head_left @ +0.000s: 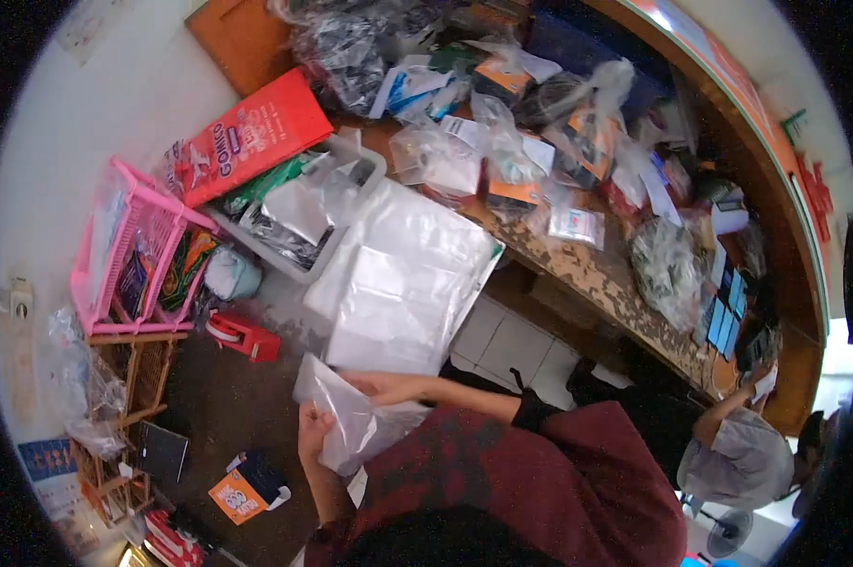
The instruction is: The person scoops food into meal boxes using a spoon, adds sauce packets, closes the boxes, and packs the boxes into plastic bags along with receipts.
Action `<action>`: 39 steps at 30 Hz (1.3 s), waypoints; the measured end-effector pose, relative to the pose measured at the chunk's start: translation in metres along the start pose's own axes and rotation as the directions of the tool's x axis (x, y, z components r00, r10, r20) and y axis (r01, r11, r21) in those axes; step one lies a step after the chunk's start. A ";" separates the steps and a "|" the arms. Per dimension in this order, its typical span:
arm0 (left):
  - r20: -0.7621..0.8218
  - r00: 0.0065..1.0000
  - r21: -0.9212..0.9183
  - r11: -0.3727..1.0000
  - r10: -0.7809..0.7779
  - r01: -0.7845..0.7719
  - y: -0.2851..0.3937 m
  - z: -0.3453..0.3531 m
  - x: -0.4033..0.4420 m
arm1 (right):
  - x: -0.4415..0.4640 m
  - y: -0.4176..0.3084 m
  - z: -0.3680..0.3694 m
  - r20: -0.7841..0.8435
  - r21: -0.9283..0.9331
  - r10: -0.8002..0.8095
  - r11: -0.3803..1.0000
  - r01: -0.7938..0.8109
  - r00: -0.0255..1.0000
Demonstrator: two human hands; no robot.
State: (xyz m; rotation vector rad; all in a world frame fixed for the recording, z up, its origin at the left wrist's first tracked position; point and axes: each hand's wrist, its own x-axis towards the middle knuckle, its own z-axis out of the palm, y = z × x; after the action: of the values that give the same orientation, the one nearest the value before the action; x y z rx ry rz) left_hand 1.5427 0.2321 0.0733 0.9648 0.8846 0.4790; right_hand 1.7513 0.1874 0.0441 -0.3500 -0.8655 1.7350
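A clear plastic bag (351,430) is held up in front of my maroon shirt, above the edge of the dark table. My left hand (317,430) grips its left side with curled fingers. My right hand (377,386) holds its upper part, the fingers partly covered by the film. Just beyond the hands lies a stack of flat clear plastic bags (398,307). An orange and dark blue box (241,496) sits on the table to the left of my left hand.
A red tape dispenser (245,336), a grey bin (324,260), a red printed bag (252,137) and a pink basket (129,255) stand to the left. Bagged goods (516,175) crowd the worn wooden counter (606,283). Another person (738,458) is at the far right.
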 end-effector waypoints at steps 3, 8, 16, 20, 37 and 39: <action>-0.120 0.993 0.162 0.987 0.003 0.017 0.005 0.008 -0.006 | -0.024 -0.031 0.022 0.015 0.212 0.364 0.909 -0.358 0.931; -0.196 0.977 0.257 0.966 0.083 -0.030 0.016 0.029 0.004 | -0.032 -0.083 0.032 -0.193 -0.146 0.194 0.964 -0.224 0.962; -0.285 0.949 0.187 0.979 0.138 -0.086 -0.005 0.055 0.015 | -0.001 -0.101 0.036 0.037 -0.269 0.242 0.937 -0.224 0.969; -0.439 0.879 0.170 0.978 0.183 -0.118 -0.012 0.053 0.019 | 0.007 -0.099 0.016 0.201 -0.743 -0.092 0.635 0.213 0.975; -0.820 0.454 0.431 0.898 0.349 0.087 0.088 0.207 -0.020 | -0.019 -0.201 -0.261 -0.478 -0.871 -0.120 0.191 -0.452 0.870; -0.608 0.774 0.455 0.877 0.176 0.157 0.028 0.153 -0.026 | -0.017 -0.218 -0.242 -0.472 -0.865 -0.215 0.300 -0.402 0.855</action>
State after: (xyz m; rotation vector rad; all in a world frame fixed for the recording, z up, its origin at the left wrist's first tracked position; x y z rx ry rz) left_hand 1.6547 0.1514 0.1506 1.2918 1.6826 0.6252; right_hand 2.0607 0.2890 0.0270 -1.6636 -1.4178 0.8640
